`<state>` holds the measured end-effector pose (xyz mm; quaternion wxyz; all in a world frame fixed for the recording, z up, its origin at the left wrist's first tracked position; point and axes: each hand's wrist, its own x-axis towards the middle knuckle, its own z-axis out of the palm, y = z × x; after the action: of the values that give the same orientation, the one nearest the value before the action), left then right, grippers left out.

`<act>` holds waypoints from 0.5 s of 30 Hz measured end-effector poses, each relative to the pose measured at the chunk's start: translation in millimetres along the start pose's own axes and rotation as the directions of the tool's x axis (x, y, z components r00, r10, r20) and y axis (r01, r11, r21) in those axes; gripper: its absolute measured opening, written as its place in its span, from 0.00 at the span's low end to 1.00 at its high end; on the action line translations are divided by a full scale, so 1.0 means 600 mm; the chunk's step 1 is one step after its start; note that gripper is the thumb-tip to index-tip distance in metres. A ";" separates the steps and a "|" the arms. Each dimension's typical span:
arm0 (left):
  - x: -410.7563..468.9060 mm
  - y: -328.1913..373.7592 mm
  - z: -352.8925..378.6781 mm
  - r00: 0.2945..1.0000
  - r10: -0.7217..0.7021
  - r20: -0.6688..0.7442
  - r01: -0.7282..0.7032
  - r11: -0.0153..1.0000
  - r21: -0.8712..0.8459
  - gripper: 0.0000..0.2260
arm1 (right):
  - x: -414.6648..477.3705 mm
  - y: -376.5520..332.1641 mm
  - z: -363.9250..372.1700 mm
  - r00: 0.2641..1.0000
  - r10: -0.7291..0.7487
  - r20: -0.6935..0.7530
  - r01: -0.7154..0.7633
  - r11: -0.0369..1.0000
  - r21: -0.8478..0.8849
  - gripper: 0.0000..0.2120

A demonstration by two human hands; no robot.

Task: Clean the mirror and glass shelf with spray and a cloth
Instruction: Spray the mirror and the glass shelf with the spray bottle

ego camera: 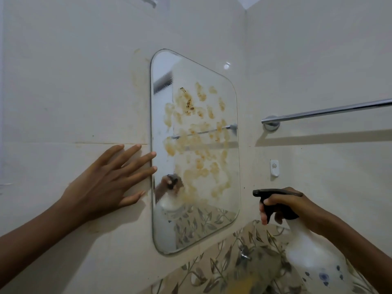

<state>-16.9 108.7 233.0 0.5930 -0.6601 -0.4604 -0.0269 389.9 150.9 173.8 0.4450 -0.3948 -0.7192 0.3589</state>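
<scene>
1. Mirror (195, 149): rounded-corner, frameless, mounted on pale tiled wall (63, 92). Centre was covered w/ brown-yellow smears (191, 124); fine droplets showed on the left part and lower area of the glass.
2. L hand (106, 179): palm flat on wall just left of mirror, fingers spread; two fingertips touched the mirror's left edge.
3. R hand (284, 205): held spray bottle (307, 247) right of mirror's lower corner, apart from the glass. Fingers were wrapped around the black trigger head (273, 200), index and next finger on the trigger; nozzle pointed left toward mirror.
4. Bottle body: white, translucent, w/ blue floral print near base.
5. Chrome towel bar (326, 112) was fixed to right-hand wall, above R hand; small white hook (274, 168) below it.
6. Leaf-pattern tile band (212, 270) ran below mirror.
7. Cloth and glass shelf: not identifiable in view.
</scene>
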 end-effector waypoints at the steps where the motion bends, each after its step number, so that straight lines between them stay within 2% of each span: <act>1: 0.001 -0.001 0.000 1.000 0.002 -0.005 -0.002 1.000 0.003 0.26 | -0.004 -0.003 0.007 0.999 -0.007 0.033 0.008 1.000 -0.008 0.14; 4: 0.000 0.000 0.001 1.000 0.004 -0.014 -0.004 1.000 0.006 0.26 | -0.013 -0.004 0.027 0.999 -0.033 0.037 0.032 0.999 0.008 0.13; 9: 0.000 0.000 0.005 1.000 0.003 -0.023 -0.003 1.000 0.015 0.26 | -0.019 0.016 0.042 1.000 0.028 0.006 -0.027 0.999 -0.034 0.11; 15: 0.001 0.000 0.006 1.000 -0.001 -0.026 0.002 1.000 0.024 0.26 | -0.012 0.052 0.003 0.971 0.101 -0.218 -0.108 0.994 -0.020 0.11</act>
<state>-18.3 111.7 232.0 0.6065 -0.6523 -0.4536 -0.0304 398.0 157.8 143.6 0.4951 -0.4759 -0.6503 0.3250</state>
